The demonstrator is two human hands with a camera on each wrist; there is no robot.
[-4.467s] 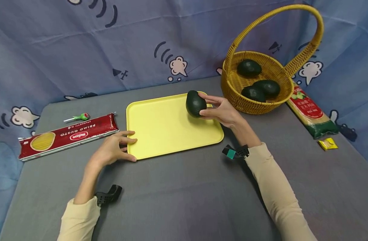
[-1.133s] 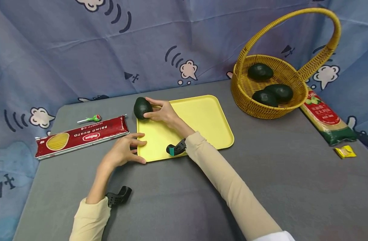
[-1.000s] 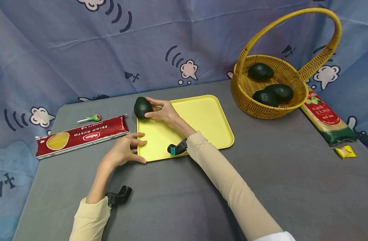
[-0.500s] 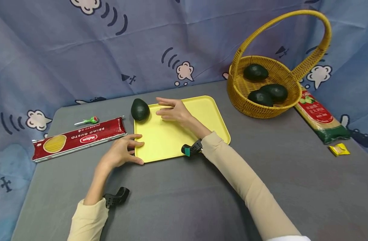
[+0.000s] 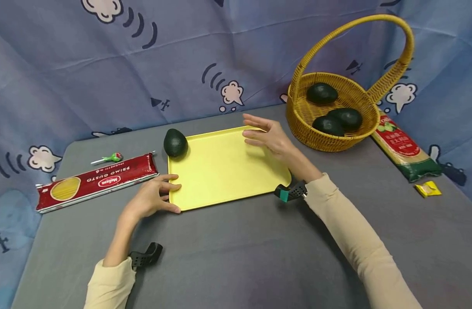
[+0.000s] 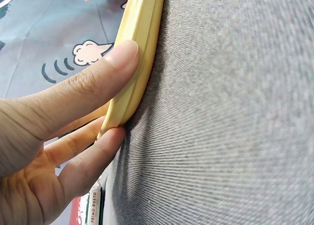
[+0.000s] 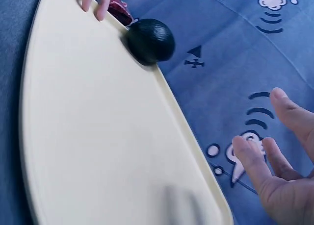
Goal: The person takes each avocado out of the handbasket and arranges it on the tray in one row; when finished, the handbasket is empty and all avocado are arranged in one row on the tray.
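A dark green avocado [image 5: 175, 143] sits at the back left corner of the yellow tray [image 5: 228, 171]. My left hand [image 5: 152, 195] holds the tray's front left corner. In the left wrist view its thumb [image 6: 105, 70] lies along the tray's front wall, with fingers at the side. Over the back right part of the tray hovers my right hand [image 5: 269, 138], its fingers spread and holding nothing. The right wrist view also shows that hand [image 7: 284, 171] apart from the avocado [image 7: 150, 41]. Several more avocados [image 5: 322, 93] lie in a wicker basket [image 5: 305, 128] at the back right.
Left of the tray lie a red spaghetti pack [image 5: 100, 182] and a lollipop [image 5: 111, 158]. On the right, another red and green food pack [image 5: 406, 148] rests beside the basket, near a yellow wrapped candy [image 5: 428, 189]. A patterned blue cloth [image 5: 181, 64] hangs behind the table.
My right hand carried the avocado leftward, let it go at the tray's back left corner, then moved back right with nothing in it. My left hand stayed on the tray's corner.
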